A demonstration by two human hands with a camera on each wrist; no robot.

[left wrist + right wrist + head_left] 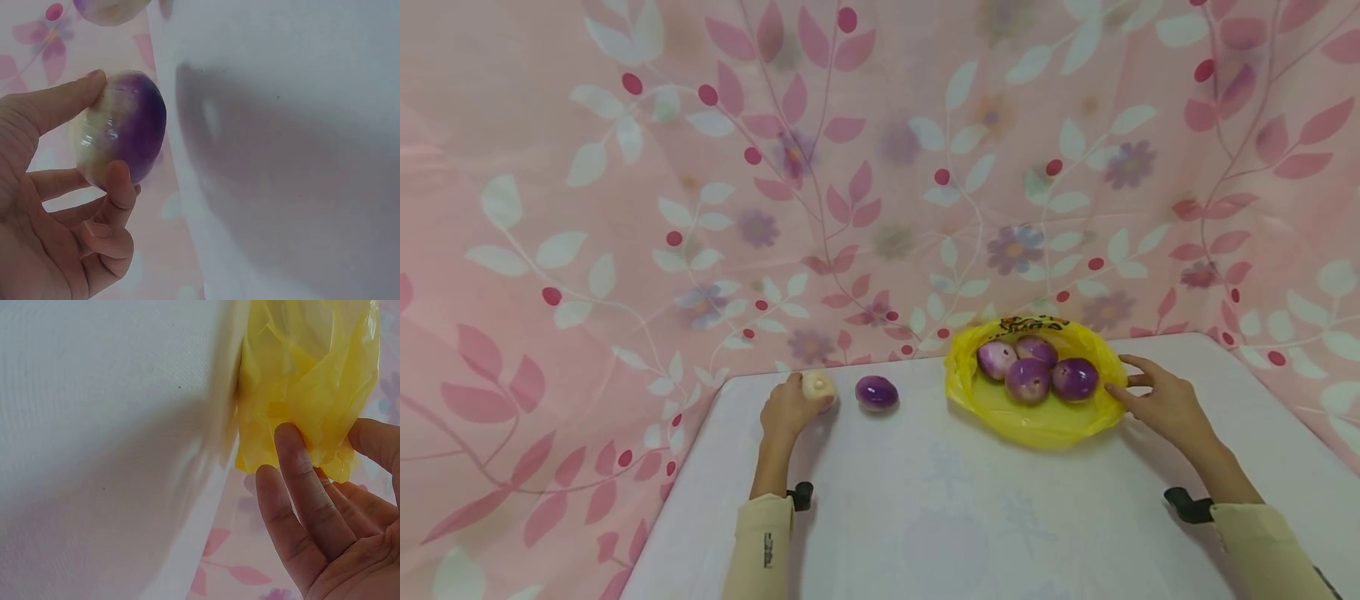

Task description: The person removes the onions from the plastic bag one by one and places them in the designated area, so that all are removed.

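My left hand (786, 408) grips a purple-and-cream turnip (820, 384) at the table's far left; its cream end shows in the head view. In the left wrist view, the thumb and curled fingers hold the turnip (131, 131) from opposite sides. Just right of it lies a glossy purple turnip (877, 393), untouched. My right hand (1168, 404) holds the right rim of a yellow plastic bag (1030, 429), thumb on one side and fingers on the other. Several purple turnips (1028, 381) sit inside the opened bag. The right wrist view shows the bag's crumpled side (306, 394) between thumb and fingers.
A white cloth (880, 500) covers the table. Behind it hangs a pink curtain (880, 208) with leaves and flowers, close to the table's far edge. Dark wrist mounts (1187, 506) sit by both sleeves.
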